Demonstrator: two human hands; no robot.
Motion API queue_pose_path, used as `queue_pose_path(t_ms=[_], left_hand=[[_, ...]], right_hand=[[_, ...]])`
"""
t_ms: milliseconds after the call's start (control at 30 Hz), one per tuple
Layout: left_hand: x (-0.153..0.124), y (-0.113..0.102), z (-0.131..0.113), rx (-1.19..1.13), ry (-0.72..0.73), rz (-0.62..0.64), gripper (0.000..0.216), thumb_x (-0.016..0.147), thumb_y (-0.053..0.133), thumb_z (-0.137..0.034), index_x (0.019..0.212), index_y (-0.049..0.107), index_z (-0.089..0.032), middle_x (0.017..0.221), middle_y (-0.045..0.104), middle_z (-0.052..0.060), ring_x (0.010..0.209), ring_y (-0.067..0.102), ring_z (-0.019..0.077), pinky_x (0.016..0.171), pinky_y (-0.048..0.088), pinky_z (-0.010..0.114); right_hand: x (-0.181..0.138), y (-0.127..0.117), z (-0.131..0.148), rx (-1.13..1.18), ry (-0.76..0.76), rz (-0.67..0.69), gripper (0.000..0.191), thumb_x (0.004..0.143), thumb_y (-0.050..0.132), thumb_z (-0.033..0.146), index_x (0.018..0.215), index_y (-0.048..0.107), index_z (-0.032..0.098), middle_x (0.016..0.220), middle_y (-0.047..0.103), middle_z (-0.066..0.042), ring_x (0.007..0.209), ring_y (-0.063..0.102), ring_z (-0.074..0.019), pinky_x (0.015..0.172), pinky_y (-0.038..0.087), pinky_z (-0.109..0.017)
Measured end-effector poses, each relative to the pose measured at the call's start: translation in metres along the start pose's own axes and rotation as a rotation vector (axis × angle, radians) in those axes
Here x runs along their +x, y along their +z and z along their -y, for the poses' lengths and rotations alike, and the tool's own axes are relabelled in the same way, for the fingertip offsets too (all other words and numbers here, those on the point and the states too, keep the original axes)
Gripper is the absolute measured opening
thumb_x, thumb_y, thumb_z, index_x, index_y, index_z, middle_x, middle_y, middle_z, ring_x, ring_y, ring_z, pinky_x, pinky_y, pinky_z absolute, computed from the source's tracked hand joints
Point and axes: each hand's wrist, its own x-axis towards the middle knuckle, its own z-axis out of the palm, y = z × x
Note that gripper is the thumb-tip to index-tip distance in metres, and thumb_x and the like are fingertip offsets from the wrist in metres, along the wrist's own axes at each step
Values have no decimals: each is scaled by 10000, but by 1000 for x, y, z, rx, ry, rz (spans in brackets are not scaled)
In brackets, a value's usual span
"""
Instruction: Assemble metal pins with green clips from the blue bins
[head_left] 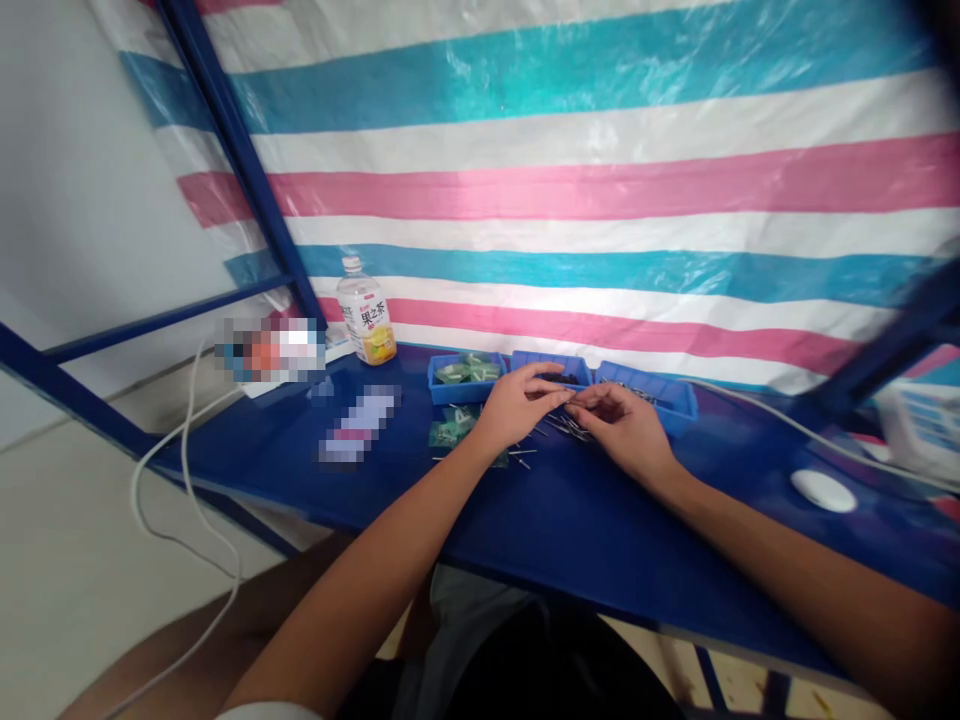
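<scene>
My left hand and my right hand meet over the blue table, fingertips pinched close together. Whatever they hold between them is too small to make out. Thin metal pins lie in a loose pile just below the fingers. Behind the hands stand three blue bins: the left bin has small green packets, the middle bin has small dark pieces, and the right bin has small metallic pieces. More green packets lie beside my left wrist, partly covered by the forearm.
A drink bottle stands at the back left, near blurred-out items. A white oval object lies on the right, with a white cable behind it. Blue metal posts and a striped sheet border the table.
</scene>
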Motion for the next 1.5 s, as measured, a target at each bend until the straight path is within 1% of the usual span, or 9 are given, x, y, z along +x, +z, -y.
queue_pose_path(t_ms=[267,400,500,600,700,900,1167,1367,1500], left_hand=[[-2,0,-6,-57,-18,37,522,853,863,-243,1340,697,-161,1089,836,132,935,796,216,951,627,400],[-1,2,-2,-14,31,20,414,894,812,-209,1291,705,-162,1112,827,129,1008,790,213,1006,604,399],[-2,3,3,-47,48,-14,325,970,702,-183,1292,658,-158,1158,817,138,1063,793,209,1053,592,407],[-4,1,4,66,26,-30,318,979,686,-187,1295,663,-172,1168,821,126,1077,792,221,1054,596,417],[-7,-2,0,203,16,-37,344,950,722,-189,1293,699,-186,1138,831,104,1097,785,236,1053,597,420],[-10,-2,-6,156,1,-91,401,881,780,-151,1274,702,-156,1098,826,120,993,794,216,953,638,376],[-18,10,-3,36,10,-73,546,838,848,-223,1353,679,-157,1236,785,149,976,795,213,922,665,371],[-23,9,-10,151,74,-98,255,919,799,-332,1122,827,-180,1215,789,121,1085,770,237,948,653,359],[-27,11,-15,152,42,-82,192,952,766,-329,1078,856,-217,1156,816,80,1086,769,231,984,633,358]], right_hand=[[6,2,-7,157,-1,51,395,848,872,565,989,668,257,1030,801,-73,939,771,-250,831,623,-387],[6,1,-8,41,-45,52,365,897,825,558,1047,685,257,1064,793,-82,947,758,-252,812,625,-389],[5,0,-3,-105,-110,35,359,963,754,512,1200,688,250,1102,781,-92,958,747,-256,818,623,-406],[4,-3,5,-239,-178,38,351,1022,666,464,1303,697,256,1094,770,-99,939,738,-260,774,614,-409],[3,-4,8,-328,-221,83,271,1037,630,439,1201,756,264,1040,774,-89,900,729,-257,706,586,-389],[3,-1,3,-340,-183,110,201,992,688,429,996,772,246,862,768,-37,709,676,-208,659,528,-358],[-2,-1,8,-322,-146,127,230,1015,650,452,968,752,251,851,761,-39,702,670,-214,620,510,-346],[-8,-2,12,-317,-123,112,211,1041,624,443,960,720,273,884,750,-48,732,674,-235,641,532,-371],[-12,-1,15,-287,-134,141,198,1052,614,424,945,693,277,890,724,-49,759,673,-235,674,541,-373]])
